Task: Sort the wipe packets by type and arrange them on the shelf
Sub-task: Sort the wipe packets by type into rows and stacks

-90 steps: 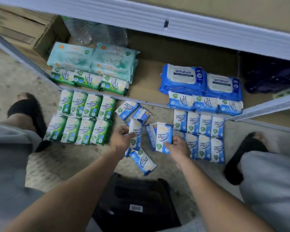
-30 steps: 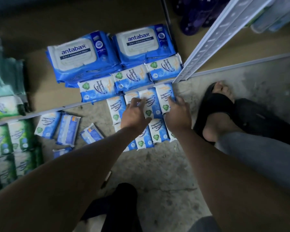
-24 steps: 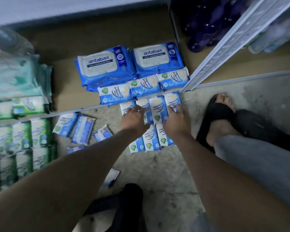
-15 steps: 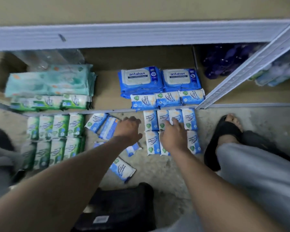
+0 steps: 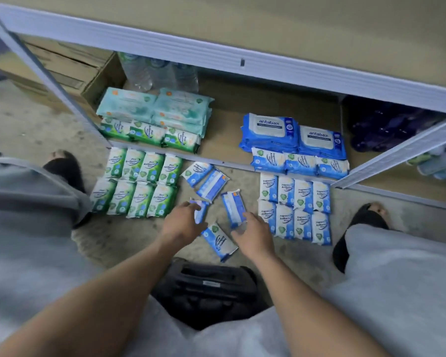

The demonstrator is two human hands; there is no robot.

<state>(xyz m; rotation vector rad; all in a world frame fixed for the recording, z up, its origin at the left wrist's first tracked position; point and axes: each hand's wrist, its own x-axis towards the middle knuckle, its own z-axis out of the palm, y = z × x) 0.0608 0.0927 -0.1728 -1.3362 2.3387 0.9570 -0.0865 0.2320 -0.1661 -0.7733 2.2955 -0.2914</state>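
Between the two hands, on the concrete floor (image 5: 129, 240), a loose blue wipe packet (image 5: 219, 242) lies flat, label up, just beside both. The left hand (image 5: 182, 225) curls its fingers round a small blue packet (image 5: 200, 215), which is largely hidden beneath them. The right hand (image 5: 252, 234) pinches the near end of a second blue packet (image 5: 232, 208), which points away from it. Beyond the left hand's fingertips lie two more blue packets (image 5: 196, 172), touching and askew.

Left of the left hand: a block of green Pine Antibacterial packets (image 5: 137, 184), two rows of four. Just right of the right hand: a block of blue Fragrance Antibacterial packets (image 5: 294, 208), likewise two rows of four.

Farther ahead, the shelf (image 5: 224, 135) carries green packets (image 5: 150, 135) and pale teal packs (image 5: 155, 106) leftward, Antabax packs (image 5: 268, 127) and a row of blue packets (image 5: 299, 164) rightward. Near the wrists: a black bag (image 5: 206, 289).
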